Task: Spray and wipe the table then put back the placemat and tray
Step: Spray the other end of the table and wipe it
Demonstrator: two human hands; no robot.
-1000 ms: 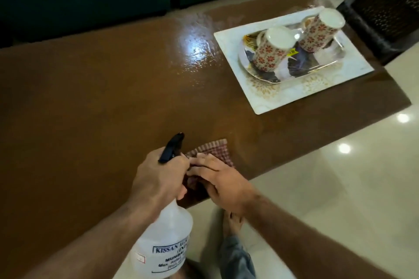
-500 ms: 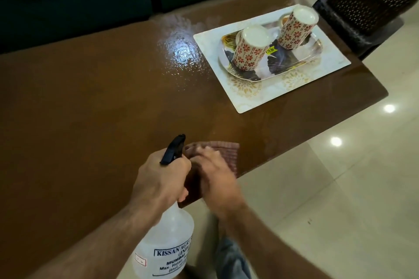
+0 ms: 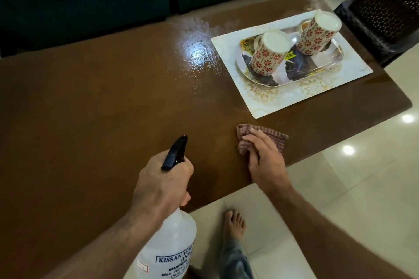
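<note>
- The brown table (image 3: 95, 106) fills most of the view. A wet, shiny patch lies at its far side, just left of the placemat, so the wiping is not finished, I think. The strokes should go from the near edge toward that patch, each one overlapping the last.
- The white placemat (image 3: 267, 106) lies on the right part of the table, with the shiny tray (image 3: 335, 63) on top of it. Two flowered mugs (image 3: 267, 54) stand upside down on the tray. The cloth should pass beside the placemat and not push it, or the mugs may shake.
- The spray bottle (image 3: 172, 240) hangs over the near edge. The left hand (image 3: 161, 183) is wrapped around its neck, below the black nozzle. It is better to hold it away from the wiping path.
- The checked cloth (image 3: 272, 136) lies on the table near the near edge, just in front of the placemat. The right hand (image 3: 265, 156) presses on it with fingers mostly straight, the thumb holding one corner. A flat palm gives even pressure.
</note>
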